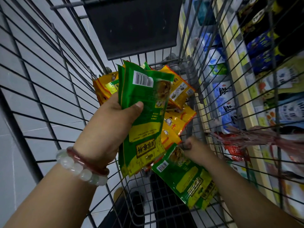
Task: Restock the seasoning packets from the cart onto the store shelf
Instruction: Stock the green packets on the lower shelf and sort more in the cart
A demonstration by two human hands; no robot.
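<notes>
Pale floor tiles [32, 89] show through the bars of a wire cart [54, 63], seen from above; its dark plastic flap [133, 25] hangs at the far end. Beyond the cart's right wall runs a store shelf [236, 76] stocked with blue-and-white bags [223, 102] and dark packs [259, 30], price tags along the edges. Red mesh netting [256, 137] pokes against the cart's right wall.

Left hand [113, 119]: thumb [134, 107] pressed flat across the face of a stack of green packets [143, 116], remaining fingers hidden behind it, curled around the back. Stack is held upright-ish above the cart's basket, barcode end pointing toward the flap, yellow label end toward the wrist. Wrist wears a white bead bracelet [82, 170] and a thin red bangle [85, 160]. Forearm comes up from the cart's near left corner.

Right hand [192, 147]: fingers curled down into the cart by its right wall, pinching the top edge of a single green packet [185, 176]. That packet slopes toward the cart's near end, barcode near the fingers. Forearm enters from the cart's near right corner.

Yellow packets [177, 112] lie heaped on the cart's floor, under and behind the held stack, some touching the right hand's knuckles. Dark shoes [131, 208] are visible through the cart's bottom mesh.
</notes>
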